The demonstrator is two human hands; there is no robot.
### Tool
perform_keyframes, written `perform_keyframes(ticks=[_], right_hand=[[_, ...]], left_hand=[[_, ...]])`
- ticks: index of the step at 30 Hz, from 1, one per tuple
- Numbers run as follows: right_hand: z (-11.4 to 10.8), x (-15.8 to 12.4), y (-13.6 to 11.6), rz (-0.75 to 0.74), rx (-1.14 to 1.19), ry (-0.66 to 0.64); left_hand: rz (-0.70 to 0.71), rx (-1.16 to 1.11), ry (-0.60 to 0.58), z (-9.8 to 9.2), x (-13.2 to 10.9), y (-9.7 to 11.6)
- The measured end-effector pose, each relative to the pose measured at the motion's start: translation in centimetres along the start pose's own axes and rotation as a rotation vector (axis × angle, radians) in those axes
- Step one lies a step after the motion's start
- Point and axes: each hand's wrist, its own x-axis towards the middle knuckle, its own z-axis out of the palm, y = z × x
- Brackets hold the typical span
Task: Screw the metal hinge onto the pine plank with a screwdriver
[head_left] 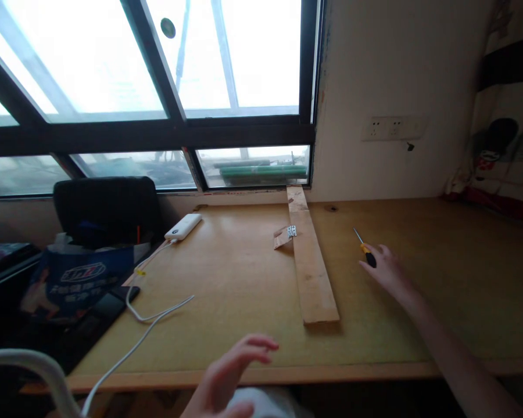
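A long wooden plank (312, 261) lies on the wooden desk (244, 290), running from the window sill toward me. A small wood piece (282, 238) joins its left side by a metal hinge (292, 231). My right hand (386, 270) reaches over the desk right of the plank, its fingers touching the black and yellow handle of a screwdriver (365, 248) lying there. The fingers look loosely curled over the handle. My left hand (230, 374) hovers at the desk's front edge with fingers apart, holding nothing.
A white power bank (183, 226) with a white cable (152, 316) lies at the desk's left. A blue bag (76, 278) and a black chair back (107, 209) stand further left. A wall socket (392, 128) sits above the desk, and printed fabric (501, 157) hangs at the right.
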Motion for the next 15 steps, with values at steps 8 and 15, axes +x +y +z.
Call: perform_keyframes(ticks=[8,15], right_hand=[[3.5,5.4,2.1,0.232,-0.096,-0.182],[-1.2,10.4,-5.7,0.247,1.462,-0.262]], left_hand=[[-0.422,-0.581,0.105,1.4,14.3,-6.8],[-0.416,-0.676,0.337,4.5,22.6,-8.5]])
